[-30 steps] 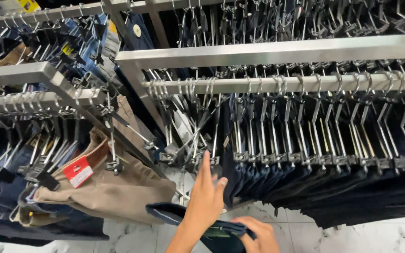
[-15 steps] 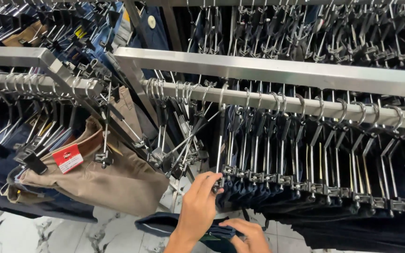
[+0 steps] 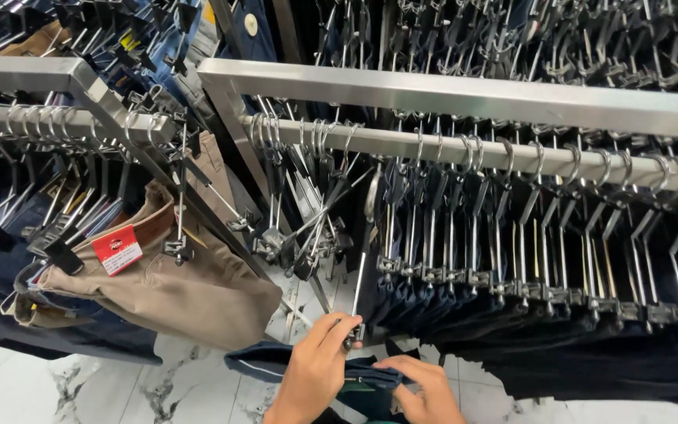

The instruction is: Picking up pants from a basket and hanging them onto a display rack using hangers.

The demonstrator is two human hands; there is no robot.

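- Two hands low at centre: left hand [image 3: 317,363] has dropped from the hanging row, where it reached half a second ago, and is now pinched shut on the clip end of a hanger [image 3: 360,275].
- That hanger hangs from its hook on the rail [image 3: 464,151], its stem running down to the fingers; clip sits just at the fingertips.
- Right hand [image 3: 425,389] stays under, fingers curled closed on folded navy trousers [image 3: 308,363], which lie across the bottom of the view between both hands.
- View has shifted down and left since a second ago; rail now sits higher in frame.
- Right of the hanger: a dense row of dark trousers [image 3: 559,338] on clip hangers, packed touching one another.
- Left of it: a tangle of empty hangers [image 3: 300,235], crossing at angles, crowding the gap by the left hand.
- Further left: tan trousers [image 3: 166,290] with a red tag [image 3: 117,250], hung from a second rail [image 3: 49,122].
- A square steel beam [image 3: 449,94] runs above the rail.
- Open room: marble floor [image 3: 80,385] at lower left; a narrow gap on the rail between the empty hangers and the dark row.
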